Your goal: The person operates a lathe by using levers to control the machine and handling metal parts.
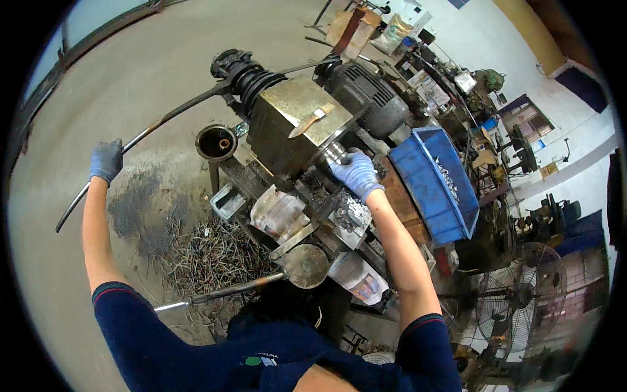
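My left hand (pixel 106 161), in a blue-grey glove, is wrapped around a long metal lever (pixel 157 124) that runs up to the black stepped pulley end (pixel 251 78) of a greasy machine. My gloved right hand (pixel 357 173) is closed against the shiny round spindle end (pixel 334 154) on the machine's near right side. Its fingertips are partly hidden, so I cannot make out what they pinch. On top of the machine's metal housing (pixel 294 108) lies a flat brush (pixel 311 122) with a pale handle. Below the spindle, a block (pixel 353 219) carries bright metal chips.
A blue plastic bin (pixel 424 189) with small metal parts stands right of the machine, beside a motor (pixel 366 95). An open round pot (pixel 217 142) sits at the left. Metal shavings (pixel 215 261) cover the floor below. A second lever (pixel 241 285) juts toward me. A fan (pixel 522 294) stands right.
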The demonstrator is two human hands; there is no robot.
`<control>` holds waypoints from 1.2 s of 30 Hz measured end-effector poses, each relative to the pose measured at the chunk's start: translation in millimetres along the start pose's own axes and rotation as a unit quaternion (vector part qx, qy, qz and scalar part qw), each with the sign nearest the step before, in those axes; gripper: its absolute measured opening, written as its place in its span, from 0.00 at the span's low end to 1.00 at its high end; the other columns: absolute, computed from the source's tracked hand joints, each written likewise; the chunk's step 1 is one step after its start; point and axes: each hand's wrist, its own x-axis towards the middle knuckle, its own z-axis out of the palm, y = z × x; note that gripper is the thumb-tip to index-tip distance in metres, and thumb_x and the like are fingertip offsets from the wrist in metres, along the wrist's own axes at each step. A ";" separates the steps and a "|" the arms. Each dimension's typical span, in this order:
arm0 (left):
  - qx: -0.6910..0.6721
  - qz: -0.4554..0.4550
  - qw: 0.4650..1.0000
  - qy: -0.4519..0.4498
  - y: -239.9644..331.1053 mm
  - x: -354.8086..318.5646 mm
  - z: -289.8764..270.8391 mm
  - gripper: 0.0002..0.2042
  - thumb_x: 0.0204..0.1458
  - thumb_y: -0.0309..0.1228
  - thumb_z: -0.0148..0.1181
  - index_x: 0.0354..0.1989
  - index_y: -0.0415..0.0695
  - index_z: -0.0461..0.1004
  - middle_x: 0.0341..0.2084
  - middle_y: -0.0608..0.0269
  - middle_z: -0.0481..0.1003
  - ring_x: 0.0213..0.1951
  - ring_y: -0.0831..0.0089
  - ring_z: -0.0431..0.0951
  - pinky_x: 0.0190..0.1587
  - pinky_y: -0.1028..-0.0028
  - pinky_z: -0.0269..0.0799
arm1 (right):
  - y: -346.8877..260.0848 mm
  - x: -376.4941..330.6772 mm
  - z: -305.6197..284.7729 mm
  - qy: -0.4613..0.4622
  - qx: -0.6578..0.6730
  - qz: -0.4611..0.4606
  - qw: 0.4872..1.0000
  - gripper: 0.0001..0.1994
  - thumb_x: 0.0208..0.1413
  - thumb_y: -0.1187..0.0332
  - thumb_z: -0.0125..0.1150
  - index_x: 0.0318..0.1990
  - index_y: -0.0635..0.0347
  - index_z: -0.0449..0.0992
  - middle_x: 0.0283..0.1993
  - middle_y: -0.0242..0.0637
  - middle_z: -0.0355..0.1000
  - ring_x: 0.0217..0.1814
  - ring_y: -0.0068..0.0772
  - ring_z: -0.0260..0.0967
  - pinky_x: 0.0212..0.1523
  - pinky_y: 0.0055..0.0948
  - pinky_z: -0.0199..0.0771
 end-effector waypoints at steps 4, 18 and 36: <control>-0.030 -0.057 0.997 -0.040 5.1 -0.5 1.9 0.08 0.45 0.28 0.52 0.35 0.44 0.72 0.28 0.52 0.75 0.31 0.53 0.76 0.37 0.58 0.69 | -7.9 -9.8 -17.5 -0.053 -0.051 -0.006 0.997 0.21 0.43 0.46 0.60 0.34 0.54 0.79 0.42 0.49 0.73 0.44 0.49 0.71 0.46 0.37 0.71; -0.340 0.103 0.913 -0.201 344.8 -41.5 70.3 0.23 0.48 0.46 0.51 0.47 0.43 0.71 0.39 0.46 0.75 0.42 0.47 0.74 0.44 0.59 0.69 | 138.4 -279.3 -111.6 0.176 -0.081 0.114 0.974 0.12 0.42 0.62 0.66 0.27 0.62 0.78 0.50 0.52 0.69 0.48 0.48 0.71 0.46 0.36 0.72; -0.316 0.191 0.869 -0.328 235.2 -75.5 -64.5 0.20 0.48 0.46 0.53 0.44 0.47 0.76 0.40 0.51 0.76 0.42 0.55 0.76 0.47 0.64 0.70 | 367.7 -470.9 -110.9 -0.093 -0.244 0.541 0.799 0.29 0.40 0.50 0.63 0.49 0.57 0.72 0.53 0.48 0.67 0.58 0.49 0.62 0.59 0.38 0.58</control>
